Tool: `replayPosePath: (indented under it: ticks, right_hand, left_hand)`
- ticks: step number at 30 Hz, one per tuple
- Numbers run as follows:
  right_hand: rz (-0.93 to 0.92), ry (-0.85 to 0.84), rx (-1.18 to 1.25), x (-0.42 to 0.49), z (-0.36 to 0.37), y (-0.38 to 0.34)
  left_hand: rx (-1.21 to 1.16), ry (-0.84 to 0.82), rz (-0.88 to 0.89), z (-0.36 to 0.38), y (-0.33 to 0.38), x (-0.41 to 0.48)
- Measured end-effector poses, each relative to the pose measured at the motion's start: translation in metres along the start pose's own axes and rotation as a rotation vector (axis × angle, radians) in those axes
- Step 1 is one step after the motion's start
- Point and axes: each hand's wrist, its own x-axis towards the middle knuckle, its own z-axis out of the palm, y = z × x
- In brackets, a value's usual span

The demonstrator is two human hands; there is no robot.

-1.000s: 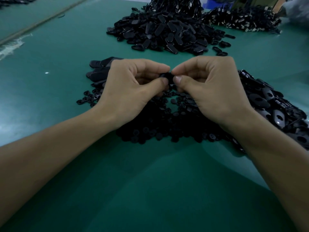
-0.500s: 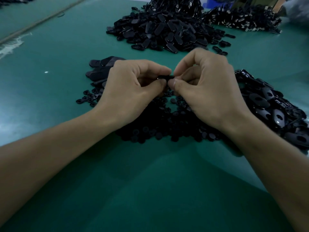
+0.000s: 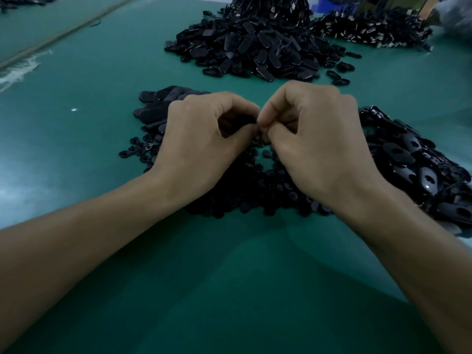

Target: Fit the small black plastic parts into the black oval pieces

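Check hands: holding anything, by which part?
Left hand and right hand pinch a black piece between thumbs and fingers; mostly hidden, so which part cannot be told.

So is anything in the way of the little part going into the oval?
Nothing visible. The left hand and right hand meet fingertip to fingertip above the heap of small parts, with no gap. Something dark, likely the oval, shows inside the left fingers; the part is hidden.
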Motion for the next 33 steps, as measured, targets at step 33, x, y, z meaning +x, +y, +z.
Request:
replayPosePath:
  ticks: [33]
  right_hand:
    - [0.124, -0.086, 0.302, 0.01, -0.011, 0.03]
  left_hand:
    - [-0.479, -0.057, -0.304, -0.002, -0.012, 0.007]
